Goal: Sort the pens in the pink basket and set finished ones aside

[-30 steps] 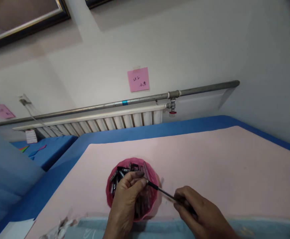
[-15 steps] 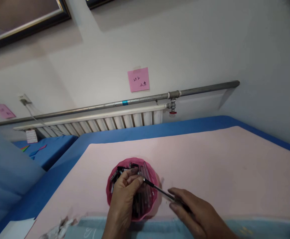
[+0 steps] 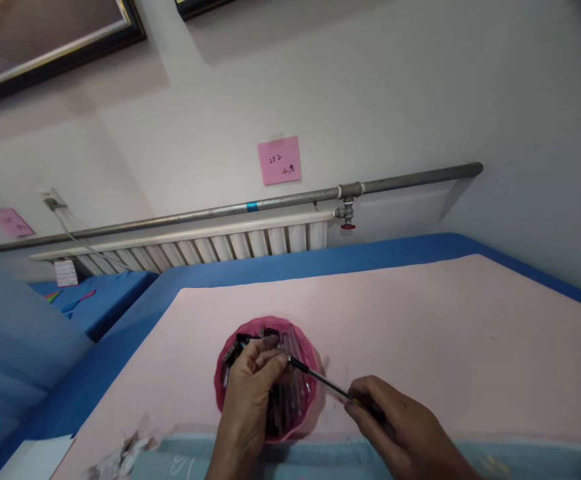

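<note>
A slim pen [image 3: 323,379] with a black grip slants between my two hands above a pink basket [image 3: 314,407]. My left hand [image 3: 250,387], over the basket, pinches the pen's tip end between thumb and fingers. Farther right, my right hand [image 3: 395,420] is closed around the pen's other end, which is partly hidden in the palm. Inside the basket lie clear pen tubes [image 3: 298,387] on the right and small black and silver pen parts [image 3: 240,341] at the upper left. My left hand covers some of the contents.
A pale pink sheet [image 3: 410,327] lies over the blue table cover [image 3: 360,253]. Light blue cloth [image 3: 320,457] runs along the near edge, with crumpled white material [image 3: 120,457] at its left. Behind stand a radiator [image 3: 230,245] and a pipe [image 3: 415,179] on the wall.
My right fingers, looser before, have closed on the pen's rear end, and the hand sits slightly farther right. My left hand keeps its pinch in nearly the same place.
</note>
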Demonstrator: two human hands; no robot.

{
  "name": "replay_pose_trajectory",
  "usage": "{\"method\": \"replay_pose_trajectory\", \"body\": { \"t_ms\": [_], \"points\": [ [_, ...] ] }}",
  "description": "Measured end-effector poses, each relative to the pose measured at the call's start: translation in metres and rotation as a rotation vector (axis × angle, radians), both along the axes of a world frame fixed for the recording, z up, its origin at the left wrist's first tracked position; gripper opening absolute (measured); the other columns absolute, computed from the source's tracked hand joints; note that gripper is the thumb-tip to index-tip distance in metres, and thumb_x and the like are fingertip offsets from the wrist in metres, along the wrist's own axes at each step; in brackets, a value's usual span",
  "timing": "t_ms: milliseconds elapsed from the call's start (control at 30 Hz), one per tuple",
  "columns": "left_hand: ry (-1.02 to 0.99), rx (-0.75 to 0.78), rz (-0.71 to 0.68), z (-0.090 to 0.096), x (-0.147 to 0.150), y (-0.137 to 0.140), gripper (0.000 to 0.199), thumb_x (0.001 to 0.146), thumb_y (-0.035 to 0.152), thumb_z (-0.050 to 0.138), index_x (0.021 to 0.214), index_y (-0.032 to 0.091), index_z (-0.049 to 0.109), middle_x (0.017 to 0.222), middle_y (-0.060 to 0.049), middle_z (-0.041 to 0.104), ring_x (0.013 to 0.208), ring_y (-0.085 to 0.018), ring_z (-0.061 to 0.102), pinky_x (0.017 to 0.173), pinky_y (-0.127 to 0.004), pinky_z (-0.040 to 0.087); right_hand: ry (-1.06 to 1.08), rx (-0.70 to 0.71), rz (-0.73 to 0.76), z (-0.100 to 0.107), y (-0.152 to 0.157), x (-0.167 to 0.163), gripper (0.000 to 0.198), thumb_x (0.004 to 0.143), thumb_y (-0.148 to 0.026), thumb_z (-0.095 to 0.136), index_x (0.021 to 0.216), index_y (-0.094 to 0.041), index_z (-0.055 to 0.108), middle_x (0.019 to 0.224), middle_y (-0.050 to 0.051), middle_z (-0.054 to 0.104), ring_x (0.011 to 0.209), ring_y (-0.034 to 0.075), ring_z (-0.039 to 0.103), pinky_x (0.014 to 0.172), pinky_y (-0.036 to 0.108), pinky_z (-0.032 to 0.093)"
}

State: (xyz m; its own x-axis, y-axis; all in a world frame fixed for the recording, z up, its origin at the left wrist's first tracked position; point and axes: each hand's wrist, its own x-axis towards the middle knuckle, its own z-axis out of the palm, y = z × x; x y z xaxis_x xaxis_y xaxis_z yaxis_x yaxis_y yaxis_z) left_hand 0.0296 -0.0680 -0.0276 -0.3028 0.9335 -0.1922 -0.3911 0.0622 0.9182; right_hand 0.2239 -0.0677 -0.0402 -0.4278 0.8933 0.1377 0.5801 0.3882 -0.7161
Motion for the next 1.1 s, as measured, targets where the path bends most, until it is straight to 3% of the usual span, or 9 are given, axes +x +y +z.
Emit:
{"method": "replay_pose_trajectory", "body": {
  "t_ms": [67,200,300,533,700,833,1000,1100],
  "points": [
    [-0.007,0.007,0.005,-0.001,0.000,0.001,0.037,0.060,0.024,0.075,0.092,0.013,0.060,0.076,-0.003,0.066,0.066,-0.011,0.059,0.062,-0.022,0.047,0.022,-0.057,0.024,0.001,0.000,0.000,0.024,0.089,-0.033,0.035,0.076,-0.022,0.052,0.059,-0.003,0.053,0.055,0.012,0.052,0.053,0.022,0.039],
    [0.004,0.011,0.008,-0.002,-0.001,0.002,0.036,0.060,0.024,0.075,0.092,0.014,0.060,0.075,-0.003,0.066,0.066,-0.011,0.059,0.062,-0.022,0.047,0.019,-0.052,0.022,0.000,0.001,-0.001,0.013,0.082,-0.032,0.047,0.087,-0.022,0.054,0.070,-0.001,0.058,0.059,0.013,0.052,0.056,0.023,0.038],
    [0.020,0.018,-0.002,-0.004,-0.002,0.002,0.037,0.061,0.024,0.075,0.093,0.014,0.060,0.077,-0.003,0.066,0.068,-0.011,0.060,0.063,-0.022,0.047,0.028,-0.062,0.005,0.000,0.001,-0.001,0.014,0.082,-0.032,0.044,0.077,-0.022,0.052,0.066,-0.002,0.054,0.058,0.013,0.049,0.055,0.023,0.036],
    [0.034,0.029,-0.004,-0.002,-0.003,0.003,0.035,0.062,0.023,0.074,0.093,0.015,0.060,0.078,-0.002,0.067,0.070,-0.011,0.060,0.065,-0.022,0.046,0.300,-0.475,0.041,0.002,-0.003,-0.009,0.027,0.085,-0.041,0.038,0.068,-0.022,0.047,0.047,-0.009,0.035,0.041,0.009,0.033,0.044,0.021,0.028],
    [0.061,0.030,0.010,0.000,-0.003,0.002,0.036,0.059,0.024,0.075,0.091,0.014,0.061,0.075,-0.003,0.066,0.068,-0.012,0.060,0.063,-0.023,0.046,0.169,-0.262,0.001,0.000,-0.001,-0.008,0.014,0.076,-0.037,0.053,0.073,-0.023,0.052,0.056,-0.006,0.045,0.053,0.011,0.041,0.051,0.022,0.030],
    [0.080,0.039,0.007,0.000,-0.003,0.001,0.036,0.059,0.024,0.075,0.091,0.014,0.062,0.075,-0.003,0.066,0.067,-0.012,0.059,0.063,-0.022,0.046,0.186,-0.277,0.020,0.000,-0.004,-0.009,0.020,0.080,-0.037,0.046,0.067,-0.022,0.050,0.052,-0.006,0.043,0.051,0.011,0.041,0.050,0.023,0.029],
    [-0.051,0.037,0.024,0.003,0.003,0.001,0.037,0.061,0.026,0.076,0.094,0.015,0.062,0.080,-0.004,0.066,0.071,-0.012,0.060,0.065,-0.023,0.048,0.369,-0.498,0.013,-0.005,-0.007,-0.014,0.025,0.081,-0.044,0.043,0.069,-0.022,0.047,0.050,-0.008,0.041,0.039,0.007,0.035,0.043,0.021,0.027],
    [-0.128,0.013,-0.065,0.004,0.010,-0.001,0.034,0.061,0.027,0.076,0.090,0.014,0.065,0.080,-0.004,0.065,0.069,-0.012,0.060,0.065,-0.022,0.048,0.477,-0.615,0.022,-0.009,-0.005,-0.016,0.033,0.080,-0.052,0.043,0.068,-0.021,0.046,0.050,-0.009,0.041,0.036,0.006,0.032,0.040,0.020,0.024]
  ]
}}
